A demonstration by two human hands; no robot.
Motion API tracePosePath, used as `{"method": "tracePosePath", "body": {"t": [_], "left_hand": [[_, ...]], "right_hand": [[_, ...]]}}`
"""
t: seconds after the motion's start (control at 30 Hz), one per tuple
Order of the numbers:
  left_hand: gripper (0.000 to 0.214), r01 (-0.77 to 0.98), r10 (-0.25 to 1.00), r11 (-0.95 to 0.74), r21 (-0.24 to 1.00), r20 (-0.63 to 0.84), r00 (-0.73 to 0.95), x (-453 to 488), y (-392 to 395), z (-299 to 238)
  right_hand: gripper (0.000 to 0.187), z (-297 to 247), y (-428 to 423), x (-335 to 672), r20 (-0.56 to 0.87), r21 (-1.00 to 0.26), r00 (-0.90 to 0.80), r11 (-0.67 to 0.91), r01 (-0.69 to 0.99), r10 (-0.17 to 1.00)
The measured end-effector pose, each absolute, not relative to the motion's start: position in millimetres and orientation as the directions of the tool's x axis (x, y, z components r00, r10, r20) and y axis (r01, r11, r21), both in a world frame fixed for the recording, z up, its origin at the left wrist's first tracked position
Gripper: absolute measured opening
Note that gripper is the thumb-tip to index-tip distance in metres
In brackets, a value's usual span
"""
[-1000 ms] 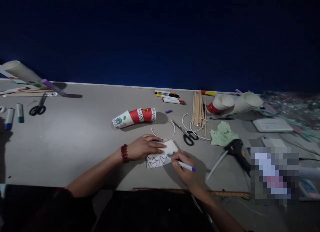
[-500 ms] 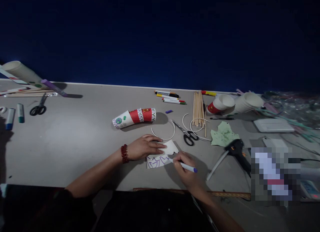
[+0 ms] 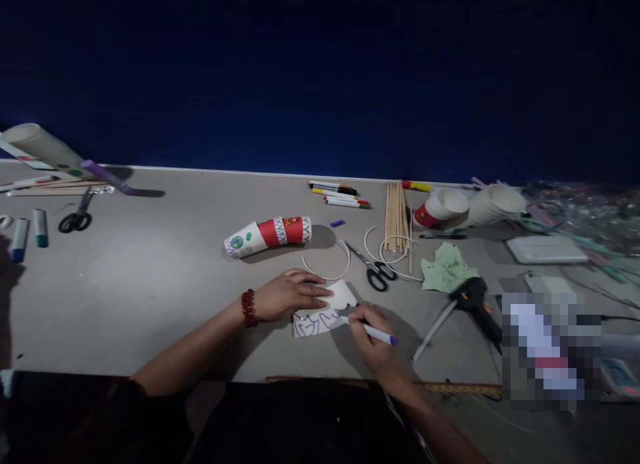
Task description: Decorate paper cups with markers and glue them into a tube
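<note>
A piece of white paper (image 3: 306,328) lies on the table near me, with purple curved and pointed outlines drawn on it. My left hand (image 3: 286,295), a dark red bead bracelet at its wrist, rests flat on the paper with fingers stretched out. In my right hand (image 3: 371,331) is a white marker (image 3: 379,334) with a purple end, its tip at the paper's drawn lines. The purple cap (image 3: 337,223) lies apart, farther back. Beyond my left hand is a curved row of joined paper cups (image 3: 270,235), red and white with zigzag drawing.
Black-handled scissors (image 3: 376,277) and white wire loops (image 3: 330,277) lie just beyond the paper. Several markers (image 3: 340,193) and wooden sticks (image 3: 396,217) sit at the back. On the right are a glue gun (image 3: 473,301), green paper (image 3: 449,269) and stacked cups (image 3: 495,207); on the left, more scissors (image 3: 76,221).
My right hand and the marker have shifted slightly to the right, and the purple line by the tip reaches a little farther. My left hand stays in place.
</note>
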State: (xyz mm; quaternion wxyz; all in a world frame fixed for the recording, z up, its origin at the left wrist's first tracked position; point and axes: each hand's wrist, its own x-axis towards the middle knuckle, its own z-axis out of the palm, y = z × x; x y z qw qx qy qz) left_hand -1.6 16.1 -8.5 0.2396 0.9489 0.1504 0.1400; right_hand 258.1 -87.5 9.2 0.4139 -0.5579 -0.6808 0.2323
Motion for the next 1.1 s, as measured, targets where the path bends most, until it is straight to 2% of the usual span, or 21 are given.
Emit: {"method": "tracePosePath", "body": {"t": [0.2,0.33,0.5,0.63,1.1], "left_hand": [[0.045,0.218,0.364,-0.827,0.518,0.199,0.91,-1.3,15.9,-7.6],[0.042,0.227,0.369,-0.828,0.513,0.193,0.909,-0.4,15.6,-7.2],[0.041,0.219,0.35,-0.844,0.49,0.193,0.917,-0.8,16.0,-7.3],[0.043,0.218,0.351,-0.839,0.498,0.191,0.916,-1.1,16.3,-6.1],[0.038,0.233,0.353,-0.831,0.506,0.156,0.922,0.2,16.5,-5.1]], "right_hand": [[0.023,3.0,-90.7,259.5,0.321,-0.858,0.066,0.26,0.443,0.945],[0.024,4.0,-96.3,262.0,0.307,-0.888,0.033,0.274,0.37,0.951],[0.021,9.5,-98.5,262.5,0.266,-0.854,-0.126,0.295,0.428,0.956],[0.022,13.7,-96.8,262.0,0.283,-0.814,-0.18,0.336,0.474,0.942],[0.019,6.5,-99.2,266.2,0.212,-0.777,-0.233,0.309,0.549,0.949]]}}
